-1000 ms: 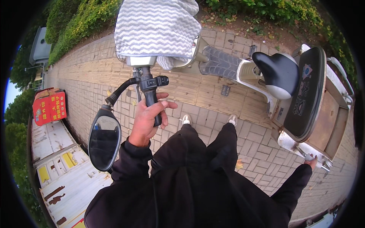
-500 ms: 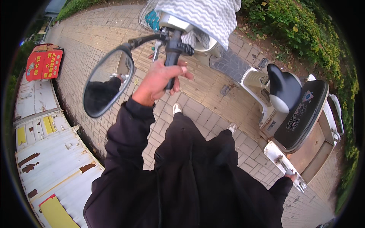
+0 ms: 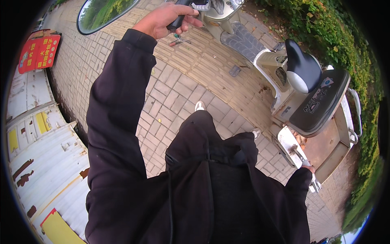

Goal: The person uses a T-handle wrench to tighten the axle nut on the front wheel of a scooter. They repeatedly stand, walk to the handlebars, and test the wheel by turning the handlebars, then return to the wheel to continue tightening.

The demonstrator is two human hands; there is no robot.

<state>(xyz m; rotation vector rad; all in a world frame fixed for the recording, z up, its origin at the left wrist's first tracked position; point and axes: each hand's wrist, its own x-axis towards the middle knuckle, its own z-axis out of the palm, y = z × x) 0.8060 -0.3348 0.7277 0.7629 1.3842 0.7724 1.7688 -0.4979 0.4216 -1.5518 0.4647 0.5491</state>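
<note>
My left hand (image 3: 164, 19) is wrapped round the black handlebar grip (image 3: 177, 21) of a pale electric scooter (image 3: 264, 71), at the top of the view. An oval mirror (image 3: 106, 15) stands out to the left of that hand. At the scooter's rear, low on the right, my right hand (image 3: 309, 166) is closed by the white side part (image 3: 290, 144). My sleeve hides most of its fingers. Silver metal ends (image 3: 315, 186) stick out just below this hand; what it grips is unclear. Between the hands are the black-and-white saddle (image 3: 300, 69) and the black rear seat pad (image 3: 321, 105).
Tools with red and green handles (image 3: 177, 40) lie on the tan paving beneath the handlebar. A hedge (image 3: 337, 44) runs along the right, behind the scooter. To the left stands a rusty white metal structure (image 3: 44, 154) with a red sign (image 3: 40, 53) at its far end.
The handlebar, mirror and my left hand have shifted up in the view, and my left arm is stretched further forward. My right hand appears slightly higher, still at the scooter's rear.
</note>
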